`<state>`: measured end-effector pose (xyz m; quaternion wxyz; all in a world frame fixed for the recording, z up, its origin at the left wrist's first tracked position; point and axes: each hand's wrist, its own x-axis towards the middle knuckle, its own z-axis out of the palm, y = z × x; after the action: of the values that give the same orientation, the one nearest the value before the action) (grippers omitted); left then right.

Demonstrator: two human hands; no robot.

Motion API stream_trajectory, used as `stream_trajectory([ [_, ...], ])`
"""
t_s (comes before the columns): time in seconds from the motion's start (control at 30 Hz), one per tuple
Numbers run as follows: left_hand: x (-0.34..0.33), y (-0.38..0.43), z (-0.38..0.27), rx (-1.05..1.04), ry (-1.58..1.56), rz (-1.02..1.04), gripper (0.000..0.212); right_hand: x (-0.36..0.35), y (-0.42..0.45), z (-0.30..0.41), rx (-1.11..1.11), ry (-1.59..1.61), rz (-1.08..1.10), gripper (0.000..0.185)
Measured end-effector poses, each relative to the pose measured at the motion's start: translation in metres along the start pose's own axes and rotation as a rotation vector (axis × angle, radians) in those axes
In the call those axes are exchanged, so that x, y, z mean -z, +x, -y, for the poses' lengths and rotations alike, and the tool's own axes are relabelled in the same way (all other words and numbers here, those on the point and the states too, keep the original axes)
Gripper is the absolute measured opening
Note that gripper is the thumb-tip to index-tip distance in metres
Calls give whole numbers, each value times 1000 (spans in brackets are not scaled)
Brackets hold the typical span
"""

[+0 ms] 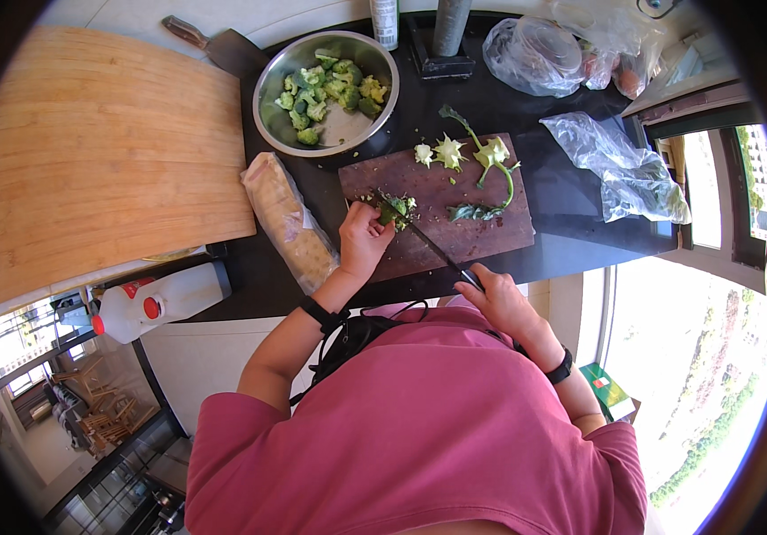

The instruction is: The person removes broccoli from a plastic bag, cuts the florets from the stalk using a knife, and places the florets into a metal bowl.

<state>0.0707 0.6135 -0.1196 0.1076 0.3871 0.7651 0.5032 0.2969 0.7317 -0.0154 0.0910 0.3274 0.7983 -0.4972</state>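
Observation:
In the head view my right hand (501, 298) grips the dark handle of a kitchen knife (433, 245). Its blade slants up and left across a piece of broccoli (393, 208). My left hand (364, 239) pinches that piece on the left half of a dark wooden cutting board (423, 251). Trimmed broccoli stalks (492, 154) lie at the board's upper right, one with long leafy stems. Green crumbs are scattered around the blade. Behind the board stands a steel bowl (264, 127) with many cut broccoli florets (320, 90) in it.
A plastic-wrapped package (290, 221) lies left of the board, beside a large bamboo board (109, 154). A cleaver (233, 50) rests behind the bowl. Clear plastic bags (624, 167) lie to the right. A white jug (176, 301) with red caps is at the lower left.

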Motion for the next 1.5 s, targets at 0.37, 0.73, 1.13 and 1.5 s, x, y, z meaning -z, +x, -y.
stream_trajectory([
  [0.37,-2,0,0,-1,19,4,24,-7,16,-2,28,-102,-8,39],
  [0.73,0,0,0,-15,44,35,23,-32,50,-5,32,-148,-40,43],
  [1.13,20,24,-12,-25,117,219,34,19,22,-13,98,132,-109,33],
  [1.5,17,46,-28,-118,325,468,32,29,4,-28,-58,216,-177,31],
])
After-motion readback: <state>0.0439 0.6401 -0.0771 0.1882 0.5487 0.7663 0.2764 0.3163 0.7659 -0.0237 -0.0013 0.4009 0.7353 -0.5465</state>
